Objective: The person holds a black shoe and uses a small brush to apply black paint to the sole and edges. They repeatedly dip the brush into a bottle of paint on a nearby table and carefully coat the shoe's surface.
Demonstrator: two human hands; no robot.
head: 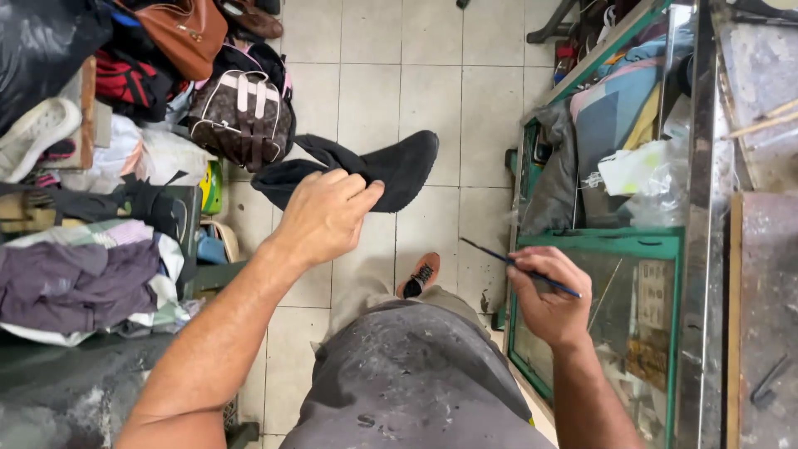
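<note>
My left hand [326, 214] is closed around the middle of a black suede boot [391, 168], holding it out in the air above the tiled floor, sole end pointing right. My right hand [550, 295] pinches a thin dark brush [499, 256] like a pen, its tip pointing up-left toward the boot, about a hand's width away from it. Below, my lap is covered by a stained grey apron [411, 382], and my foot in an orange shoe [420, 274] rests on the floor.
A green-framed glass cabinet [598, 243] with cloth and bags inside stands at the right, beside a worn metal counter [761, 249]. Handbags [241, 112], clothes [79, 278] and a white shoe [33, 133] are piled at the left. Pale floor tiles [374, 75] lie between.
</note>
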